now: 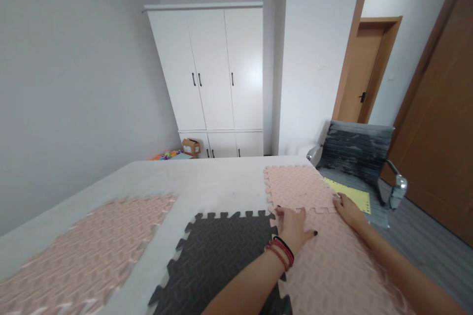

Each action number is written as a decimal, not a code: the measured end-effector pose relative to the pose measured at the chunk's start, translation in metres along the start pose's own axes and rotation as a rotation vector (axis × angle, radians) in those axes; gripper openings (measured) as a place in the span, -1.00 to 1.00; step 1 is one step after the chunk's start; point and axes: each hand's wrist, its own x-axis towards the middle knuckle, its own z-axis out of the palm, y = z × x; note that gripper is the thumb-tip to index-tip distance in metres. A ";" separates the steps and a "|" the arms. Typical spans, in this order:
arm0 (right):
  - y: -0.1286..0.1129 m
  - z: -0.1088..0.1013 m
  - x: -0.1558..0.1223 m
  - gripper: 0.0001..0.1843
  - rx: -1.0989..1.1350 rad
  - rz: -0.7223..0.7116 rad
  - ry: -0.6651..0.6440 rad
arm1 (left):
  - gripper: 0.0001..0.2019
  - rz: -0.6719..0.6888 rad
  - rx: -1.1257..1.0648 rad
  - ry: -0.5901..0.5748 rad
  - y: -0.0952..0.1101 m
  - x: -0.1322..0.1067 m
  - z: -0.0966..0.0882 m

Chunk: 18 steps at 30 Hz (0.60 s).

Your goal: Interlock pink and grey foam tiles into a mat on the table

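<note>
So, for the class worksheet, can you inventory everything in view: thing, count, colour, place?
Mats: three, pink, one left, two meeting at right
Dark mat: one, dark grey, between the pink ones
Table: one, white, under the mats
Cabinet: one, white, far wall
Box: one, brown, before the cabinet
Small pieces: uncountable, multicoloured, left of the box
Chair: one, dark, right
Sheet: one, yellow, chair seat
Door: one, brown, beyond the opening
Walls: several, pale, around
Floor: one, grey, lower right
Bracelets: several, red and black, left wrist
Left hand: one, bare, at the pink mats' seam
Right hand: one, bare, at their right edge
</note>
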 end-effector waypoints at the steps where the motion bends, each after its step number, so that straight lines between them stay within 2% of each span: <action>1: -0.001 -0.001 -0.001 -0.34 -0.007 -0.012 0.015 | -0.16 -0.006 0.007 -0.001 0.000 0.001 0.001; 8: -0.012 -0.013 -0.006 -0.45 -0.049 -0.152 0.081 | -0.23 -0.097 0.053 0.029 0.017 -0.001 0.006; 12: -0.014 -0.015 -0.009 -0.48 -0.058 -0.162 0.092 | -0.36 -0.169 0.071 0.096 0.031 -0.015 0.009; 18: -0.017 -0.017 -0.011 -0.47 -0.081 -0.140 0.103 | -0.30 -0.228 0.022 0.152 0.034 -0.024 0.010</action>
